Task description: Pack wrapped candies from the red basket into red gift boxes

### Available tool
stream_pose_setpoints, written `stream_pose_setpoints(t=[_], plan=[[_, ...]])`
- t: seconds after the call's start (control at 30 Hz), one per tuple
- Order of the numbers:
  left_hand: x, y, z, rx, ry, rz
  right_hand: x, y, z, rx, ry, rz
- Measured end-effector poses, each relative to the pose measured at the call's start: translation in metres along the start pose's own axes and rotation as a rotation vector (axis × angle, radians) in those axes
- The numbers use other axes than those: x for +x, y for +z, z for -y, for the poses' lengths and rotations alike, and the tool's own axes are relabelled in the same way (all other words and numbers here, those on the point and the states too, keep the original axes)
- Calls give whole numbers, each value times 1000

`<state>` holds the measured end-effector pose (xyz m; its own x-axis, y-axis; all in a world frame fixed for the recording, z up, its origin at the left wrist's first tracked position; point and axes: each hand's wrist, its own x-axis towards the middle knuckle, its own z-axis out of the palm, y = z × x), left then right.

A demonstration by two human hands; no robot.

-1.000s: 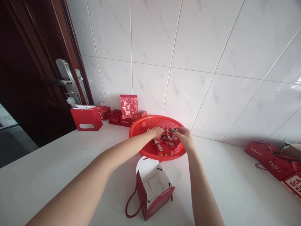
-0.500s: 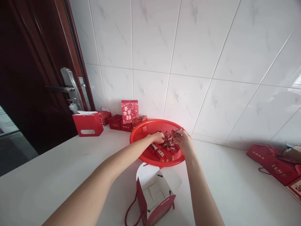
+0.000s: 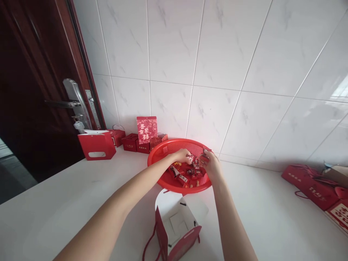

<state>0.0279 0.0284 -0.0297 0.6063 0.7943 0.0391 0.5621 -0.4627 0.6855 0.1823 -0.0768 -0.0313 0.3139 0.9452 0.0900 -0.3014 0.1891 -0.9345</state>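
Note:
Both hands are over a red plastic basket (image 3: 154,158) that holds several wrapped candies (image 3: 183,178). Between the fingers of my left hand (image 3: 182,156) is a red-wrapped candy (image 3: 189,158). My right hand (image 3: 212,165) is closed around red-wrapped candies (image 3: 206,154) by the basket's right side; how many, I cannot tell. In front of the basket stands an open red gift box (image 3: 178,224) with a white inside, its flaps folded out and a red cord handle at its left. Nothing lies inside it.
Against the tiled wall (image 3: 217,108) at the back left are small red boxes (image 3: 130,142), a red printed card (image 3: 147,129) and a red bag-shaped box (image 3: 97,145). More red boxes (image 3: 312,185) lie at the right. A dark door (image 3: 40,72) stands at the left.
My left hand has come up a little with a candy now showing in its fingers. My right hand stays near the basket's right side, still holding candies. The view has shifted slightly.

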Motion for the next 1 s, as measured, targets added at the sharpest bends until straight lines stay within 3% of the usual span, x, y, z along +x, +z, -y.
stream_pose_setpoints(t=[0.27, 0.53, 0.77, 1.0], plan=[[-12, -13, -34, -408, 135, -2, -2, 2, 0, -13, 46, 6], [-13, -14, -37, -655, 138, 66, -3, 6, 4, 24, 41, -16], [-17, -21, -37, -592, 125, 97, -10, 7, 11, -3, 84, 2], [-16, -24, -33, -285, -32, -56, -13, 9, 15, 25, 82, -146]])
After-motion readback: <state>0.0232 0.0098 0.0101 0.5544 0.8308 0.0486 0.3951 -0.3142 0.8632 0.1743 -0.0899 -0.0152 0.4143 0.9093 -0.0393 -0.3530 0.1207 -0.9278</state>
